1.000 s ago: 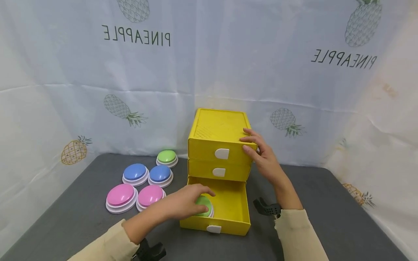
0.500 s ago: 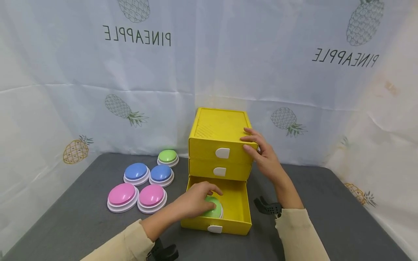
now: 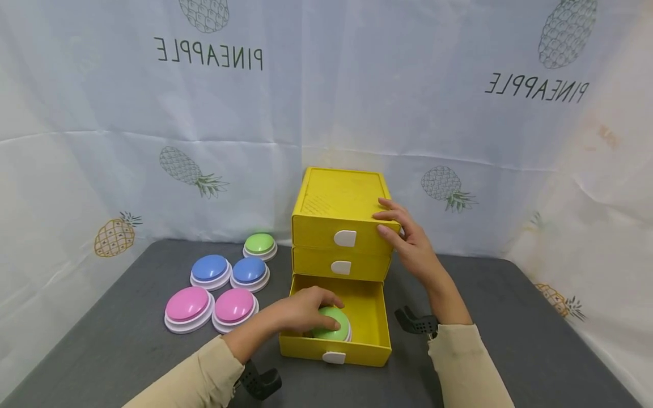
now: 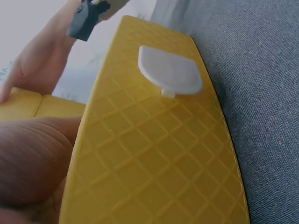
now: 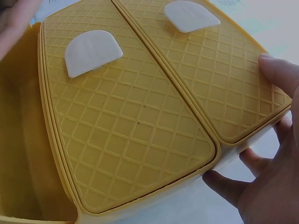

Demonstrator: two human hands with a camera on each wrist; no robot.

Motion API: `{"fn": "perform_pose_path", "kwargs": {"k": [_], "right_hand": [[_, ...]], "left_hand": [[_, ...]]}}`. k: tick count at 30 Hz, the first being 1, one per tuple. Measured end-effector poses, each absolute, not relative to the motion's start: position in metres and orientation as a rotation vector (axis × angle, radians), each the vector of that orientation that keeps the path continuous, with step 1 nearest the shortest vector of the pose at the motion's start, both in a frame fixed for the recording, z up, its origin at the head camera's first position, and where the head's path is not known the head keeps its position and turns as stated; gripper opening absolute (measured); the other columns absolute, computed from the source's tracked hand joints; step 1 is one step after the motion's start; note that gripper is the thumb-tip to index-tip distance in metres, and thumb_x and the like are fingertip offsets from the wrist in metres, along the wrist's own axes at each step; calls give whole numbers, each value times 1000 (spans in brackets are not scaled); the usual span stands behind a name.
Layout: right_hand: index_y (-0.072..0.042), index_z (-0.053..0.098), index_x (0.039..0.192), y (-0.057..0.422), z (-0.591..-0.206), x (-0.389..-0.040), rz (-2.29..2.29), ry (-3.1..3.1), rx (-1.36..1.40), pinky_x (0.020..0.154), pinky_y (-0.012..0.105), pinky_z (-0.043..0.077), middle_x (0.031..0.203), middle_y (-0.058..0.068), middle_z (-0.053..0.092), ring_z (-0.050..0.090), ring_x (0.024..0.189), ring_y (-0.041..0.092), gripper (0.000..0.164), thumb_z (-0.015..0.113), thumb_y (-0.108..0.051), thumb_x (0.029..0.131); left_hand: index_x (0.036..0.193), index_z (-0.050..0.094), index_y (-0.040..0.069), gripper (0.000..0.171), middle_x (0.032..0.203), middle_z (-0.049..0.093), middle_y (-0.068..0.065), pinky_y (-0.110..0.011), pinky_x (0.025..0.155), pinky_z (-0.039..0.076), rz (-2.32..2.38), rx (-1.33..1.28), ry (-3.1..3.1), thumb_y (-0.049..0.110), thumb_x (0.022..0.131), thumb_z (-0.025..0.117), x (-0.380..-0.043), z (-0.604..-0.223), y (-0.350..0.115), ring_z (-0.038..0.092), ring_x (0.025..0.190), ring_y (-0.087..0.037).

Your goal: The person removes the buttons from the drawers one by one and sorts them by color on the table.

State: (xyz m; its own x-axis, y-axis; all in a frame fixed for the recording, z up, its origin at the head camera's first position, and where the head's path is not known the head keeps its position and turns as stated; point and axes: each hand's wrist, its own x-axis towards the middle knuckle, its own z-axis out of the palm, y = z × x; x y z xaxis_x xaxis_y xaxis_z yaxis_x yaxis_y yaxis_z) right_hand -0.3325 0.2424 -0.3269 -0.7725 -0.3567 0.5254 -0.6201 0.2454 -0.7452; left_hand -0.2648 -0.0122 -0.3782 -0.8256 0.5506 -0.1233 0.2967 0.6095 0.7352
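Note:
A yellow drawer cabinet (image 3: 343,194) stands on the table, its bottom drawer (image 3: 370,352) pulled out. Inside that drawer lies a green dome push button (image 3: 333,315) on a white base. My left hand (image 3: 301,310) reaches over the drawer's left wall, thumb and fingers spread round the green dome. The left wrist view shows the drawer's front with its white tab handle (image 4: 170,72); the button is hidden there. My right hand (image 3: 415,249) holds the cabinet's upper right corner. Its thumb (image 5: 276,70) lies on the top drawer's front, the other fingers round the side.
Left of the cabinet on the grey table (image 3: 92,351) sit two pink push buttons (image 3: 187,304), two blue push buttons (image 3: 210,268) and another green push button (image 3: 259,243). A white curtain (image 3: 347,85) with pineapple prints hangs close behind.
My left hand has moved the green push button rightward in the drawer, then shifted slightly back left, showing more of the dome. My right hand has stayed on the cabinet corner.

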Motion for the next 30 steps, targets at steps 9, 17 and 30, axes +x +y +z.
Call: {"fn": "perform_pose_path", "kwargs": {"k": [9, 17, 30], "right_hand": [[-7, 59, 132, 243, -328, -333, 1532, -2268, 914, 116, 66, 33, 164, 1, 32, 20, 157, 28, 28, 54, -12, 105], [-7, 59, 132, 243, -328, -334, 1524, -2262, 912, 115, 64, 35, 164, 0, 33, 21, 157, 26, 28, 54, -12, 105], [-7, 59, 133, 243, -328, -335, 1525, -2260, 915, 116, 64, 34, 164, 0, 33, 21, 157, 25, 29, 54, -12, 105]], "left_hand": [[115, 76, 12, 36, 109, 72, -1, -32, 83, 54, 1090, 704, 2495, 25, 82, 84, -268, -378, -13, 61, 98, -17], [120, 73, 10, 44, 117, 71, -7, -36, 89, 55, 1127, 710, 2488, 24, 81, 85, -271, -380, -15, 65, 103, -20], [122, 74, 15, 42, 114, 75, 3, -22, 79, 53, 1169, 834, 2338, 21, 82, 85, -274, -376, -20, 62, 91, -10]]}}
